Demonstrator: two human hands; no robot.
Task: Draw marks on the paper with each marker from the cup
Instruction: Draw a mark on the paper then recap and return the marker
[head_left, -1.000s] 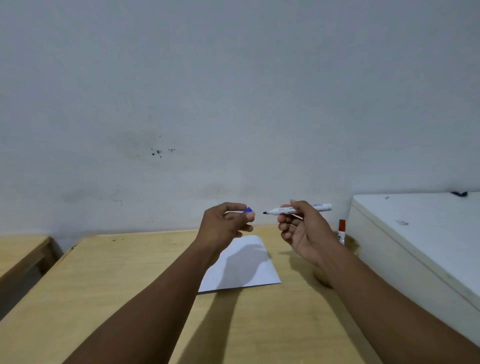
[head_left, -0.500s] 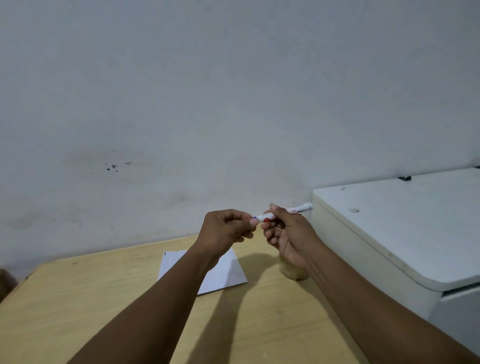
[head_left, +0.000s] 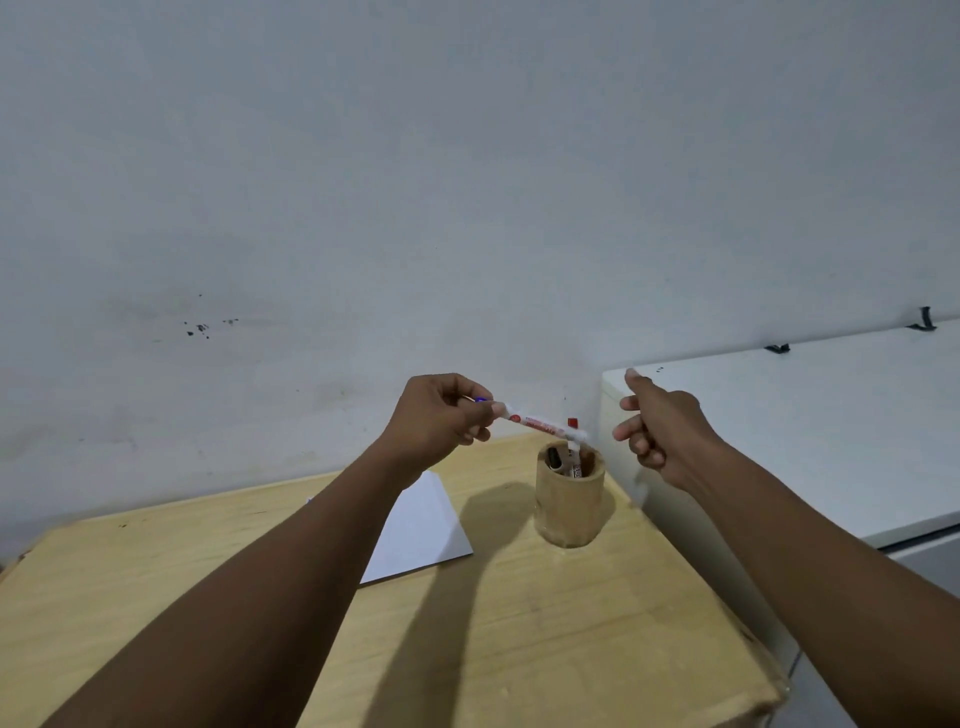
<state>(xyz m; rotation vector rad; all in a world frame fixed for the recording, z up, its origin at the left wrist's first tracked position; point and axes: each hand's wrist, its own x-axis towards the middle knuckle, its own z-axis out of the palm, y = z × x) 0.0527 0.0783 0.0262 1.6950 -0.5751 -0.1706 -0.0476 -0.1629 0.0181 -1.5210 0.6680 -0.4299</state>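
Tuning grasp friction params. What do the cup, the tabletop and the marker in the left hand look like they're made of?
Cup: looks like bamboo or light wood, matte tan wall with a thick rim.
Tabletop: pale wood or wood-look laminate, faint grain, low sheen; can't tell which.
Marker in the left hand: likely plastic, smooth white barrel with red print.

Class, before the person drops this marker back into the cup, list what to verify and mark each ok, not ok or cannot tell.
1. Left hand grips the white marker with blue cap: ok.
2. Cap fully seated: cannot tell.
3. Marker's tail over the round wooden cup: ok.
4. Right hand clear of cup mouth: ok.
5. Room among the markers in the cup: ok.
6. Blue mark on the white paper sheet: cannot tell.
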